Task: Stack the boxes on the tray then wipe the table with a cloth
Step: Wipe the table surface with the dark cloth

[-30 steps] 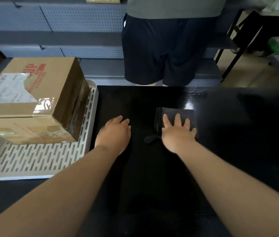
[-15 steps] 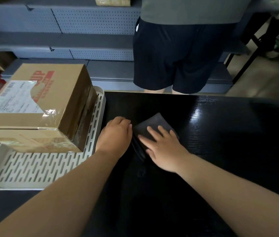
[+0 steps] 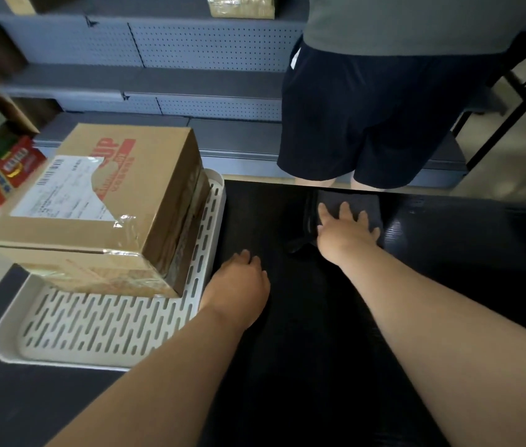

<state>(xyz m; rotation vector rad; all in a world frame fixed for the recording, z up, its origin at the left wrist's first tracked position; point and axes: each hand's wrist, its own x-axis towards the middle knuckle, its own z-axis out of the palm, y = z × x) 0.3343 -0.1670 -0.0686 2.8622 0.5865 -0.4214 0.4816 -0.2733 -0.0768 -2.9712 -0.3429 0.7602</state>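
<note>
Two cardboard boxes sit stacked on the white slotted tray at the left of the black table; the upper box carries a shipping label and red print, the lower box shows only its front. A dark grey cloth lies near the table's far edge. My right hand presses flat on the cloth, fingers spread. My left hand rests palm down on the table beside the tray's right rim, holding nothing.
A person in dark shorts stands right behind the table's far edge. Grey perforated shelving runs along the back, with a box on it. Red packages lie at the far left. Black chair legs stand at the right.
My right hand has pushed the cloth away from my left hand, up to the table's far edge. My left hand has stayed beside the tray.
</note>
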